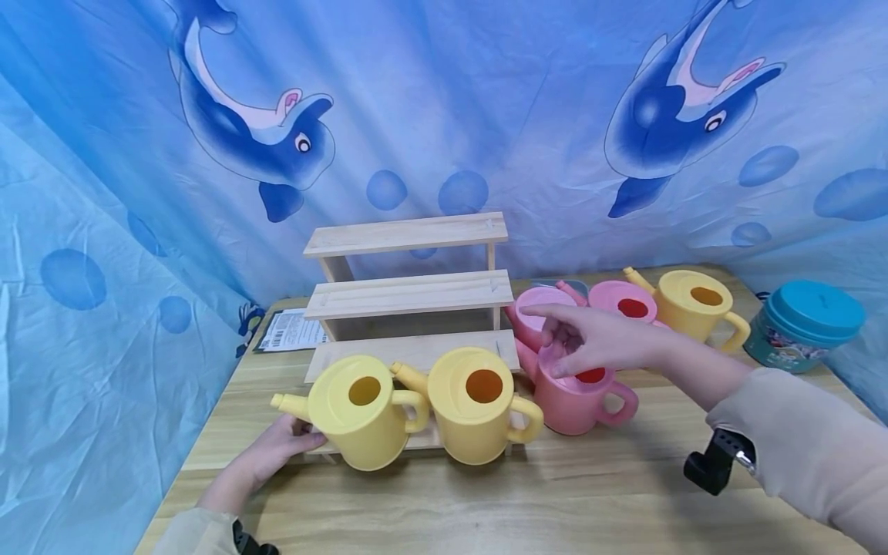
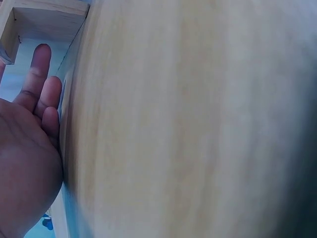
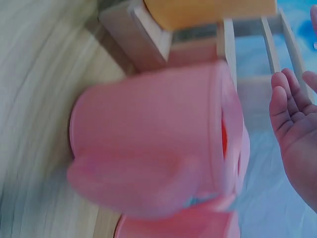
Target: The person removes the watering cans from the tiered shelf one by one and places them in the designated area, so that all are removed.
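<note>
My left hand (image 1: 280, 445) is at the front left end of a stepped wooden shelf (image 1: 409, 301), thumb against the lowest tier's corner. In the left wrist view, its other fingers (image 2: 37, 79) reach out fairly straight beside the wood. Two yellow watering cans, a left one (image 1: 347, 408) and a right one (image 1: 461, 416), stand on the lowest tier, spouts to the left. My right hand (image 1: 603, 337) hovers over a pink watering can (image 1: 565, 405) beside the shelf, index finger stretched left, holding nothing. The right wrist view shows its fingers apart from that can.
Behind my right hand are two more pink watering cans (image 1: 544, 297) (image 1: 617, 291) and a yellow one (image 1: 687, 293). A teal lidded tub (image 1: 805, 324) stands at the far right. A printed sheet (image 1: 291, 331) lies left of the shelf; a blue dolphin curtain (image 1: 444, 100) hangs behind.
</note>
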Tool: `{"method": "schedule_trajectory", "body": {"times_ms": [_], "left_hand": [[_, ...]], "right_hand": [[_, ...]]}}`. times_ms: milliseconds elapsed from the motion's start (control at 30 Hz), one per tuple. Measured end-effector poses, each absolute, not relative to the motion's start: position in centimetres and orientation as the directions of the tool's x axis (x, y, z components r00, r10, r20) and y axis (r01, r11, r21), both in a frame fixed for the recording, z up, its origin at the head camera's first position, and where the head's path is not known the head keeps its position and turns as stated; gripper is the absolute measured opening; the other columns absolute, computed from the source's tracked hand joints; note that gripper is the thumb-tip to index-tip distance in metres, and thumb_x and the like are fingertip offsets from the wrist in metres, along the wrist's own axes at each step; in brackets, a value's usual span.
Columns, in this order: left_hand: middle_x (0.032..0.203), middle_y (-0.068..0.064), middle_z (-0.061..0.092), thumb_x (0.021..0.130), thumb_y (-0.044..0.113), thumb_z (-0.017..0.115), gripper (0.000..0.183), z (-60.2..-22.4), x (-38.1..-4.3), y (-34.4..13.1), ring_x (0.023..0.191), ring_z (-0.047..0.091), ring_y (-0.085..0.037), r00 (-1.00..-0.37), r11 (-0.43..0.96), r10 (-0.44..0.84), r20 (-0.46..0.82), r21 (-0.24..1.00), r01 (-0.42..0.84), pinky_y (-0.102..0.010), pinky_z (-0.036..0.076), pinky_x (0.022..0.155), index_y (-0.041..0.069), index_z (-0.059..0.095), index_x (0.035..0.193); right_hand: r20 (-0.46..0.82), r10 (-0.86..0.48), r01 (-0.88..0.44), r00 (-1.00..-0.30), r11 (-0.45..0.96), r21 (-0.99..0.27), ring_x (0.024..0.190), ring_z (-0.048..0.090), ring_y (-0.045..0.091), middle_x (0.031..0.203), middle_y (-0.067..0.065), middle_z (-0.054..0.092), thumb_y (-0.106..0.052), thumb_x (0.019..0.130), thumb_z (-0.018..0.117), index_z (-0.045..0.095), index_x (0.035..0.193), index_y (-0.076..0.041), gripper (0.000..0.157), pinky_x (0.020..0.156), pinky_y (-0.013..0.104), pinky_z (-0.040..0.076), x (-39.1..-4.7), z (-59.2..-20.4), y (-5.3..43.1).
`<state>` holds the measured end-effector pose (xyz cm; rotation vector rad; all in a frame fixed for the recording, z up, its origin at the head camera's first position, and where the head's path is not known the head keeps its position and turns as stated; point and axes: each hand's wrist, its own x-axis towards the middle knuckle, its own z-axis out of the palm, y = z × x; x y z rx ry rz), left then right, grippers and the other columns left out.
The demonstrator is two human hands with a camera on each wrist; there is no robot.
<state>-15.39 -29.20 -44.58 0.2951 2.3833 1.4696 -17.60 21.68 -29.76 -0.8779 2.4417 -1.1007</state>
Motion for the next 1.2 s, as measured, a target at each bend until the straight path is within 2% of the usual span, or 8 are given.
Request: {"method": "schedule_trajectory", "body": {"times_ms": [200, 400, 633, 733, 867, 1033, 1200], "left_hand": [[0.122, -0.013, 0.052, 0.088, 0.017, 0.063, 0.051, -44.5, -15.3, -29.1, 0.106, 0.049, -0.017, -0.927, 0.455, 0.331, -0.177, 0.890, -0.008, -0.029, 0.037, 0.091, -0.001, 0.042, 0.131], [0.122, -0.014, 0.052, 0.089, 0.017, 0.063, 0.050, -44.4, -15.3, -29.1, 0.106, 0.049, -0.018, -0.925, 0.456, 0.334, -0.182, 0.890, -0.011, -0.029, 0.038, 0.091, -0.001, 0.042, 0.131], [0.125, -0.015, 0.050, 0.089, 0.018, 0.062, 0.051, -44.3, -15.3, -29.1, 0.109, 0.048, -0.019, -0.924, 0.461, 0.336, -0.184, 0.888, -0.009, -0.035, 0.036, 0.094, 0.000, 0.042, 0.132], [0.127, -0.015, 0.049, 0.089, 0.019, 0.063, 0.052, -44.3, -15.3, -29.1, 0.110, 0.046, -0.020, -0.925, 0.463, 0.329, -0.189, 0.886, -0.016, -0.038, 0.034, 0.095, 0.000, 0.041, 0.133], [0.124, -0.014, 0.050, 0.089, 0.018, 0.063, 0.051, -44.4, -15.4, -29.1, 0.108, 0.047, -0.019, -0.926, 0.464, 0.327, -0.190, 0.886, -0.018, -0.036, 0.035, 0.094, -0.001, 0.042, 0.131], [0.119, -0.012, 0.051, 0.089, 0.017, 0.062, 0.050, -44.5, -15.5, -29.1, 0.104, 0.049, -0.019, -0.925, 0.459, 0.330, -0.191, 0.888, -0.020, -0.036, 0.036, 0.092, -0.001, 0.042, 0.130], [0.119, -0.013, 0.051, 0.088, 0.018, 0.063, 0.049, -44.4, -15.5, -29.1, 0.104, 0.048, -0.020, -0.925, 0.461, 0.329, -0.188, 0.887, -0.016, -0.039, 0.036, 0.092, -0.001, 0.042, 0.129]], "right_hand": [[-0.063, -0.692, -0.369, -0.719, 0.457, -0.809, 0.092, 0.053, 0.023, 0.105, 0.009, 0.052, -0.024, 0.078, 0.077, 0.029, 0.146, -0.020, 0.084, 0.078, 0.030, 0.048, -16.9, -30.0, 19.5], [-0.074, -0.721, -0.353, -0.689, 0.423, -0.835, 0.087, 0.057, 0.022, 0.106, 0.010, 0.050, -0.022, 0.076, 0.078, 0.026, 0.147, -0.016, 0.087, 0.077, 0.031, 0.049, -16.3, -30.5, 18.2], [-0.098, -0.692, -0.351, -0.715, 0.476, -0.806, 0.079, 0.059, 0.017, 0.107, 0.004, 0.052, -0.034, 0.070, 0.082, 0.026, 0.147, -0.019, 0.097, 0.073, 0.030, 0.048, -15.4, -31.0, 17.3], [-0.092, -0.687, -0.334, -0.720, 0.460, -0.823, 0.075, 0.058, 0.018, 0.105, 0.006, 0.053, -0.029, 0.070, 0.083, 0.025, 0.147, -0.019, 0.097, 0.069, 0.031, 0.049, -15.1, -31.2, 17.1], [-0.073, -0.689, -0.342, -0.721, 0.445, -0.828, 0.072, 0.057, 0.018, 0.104, 0.010, 0.053, -0.026, 0.073, 0.081, 0.024, 0.148, -0.017, 0.095, 0.067, 0.030, 0.049, -14.9, -31.5, 16.9], [-0.080, -0.677, -0.329, -0.731, 0.454, -0.828, 0.073, 0.060, 0.018, 0.096, 0.008, 0.057, -0.026, 0.075, 0.080, 0.023, 0.148, -0.018, 0.093, 0.070, 0.030, 0.050, -14.7, -31.8, 16.8], [-0.081, -0.653, -0.289, -0.753, 0.439, -0.851, 0.079, 0.061, 0.018, 0.114, 0.007, 0.051, -0.026, 0.075, 0.080, 0.022, 0.148, -0.017, 0.094, 0.074, 0.031, 0.050, -14.5, -31.9, 16.6]]}}
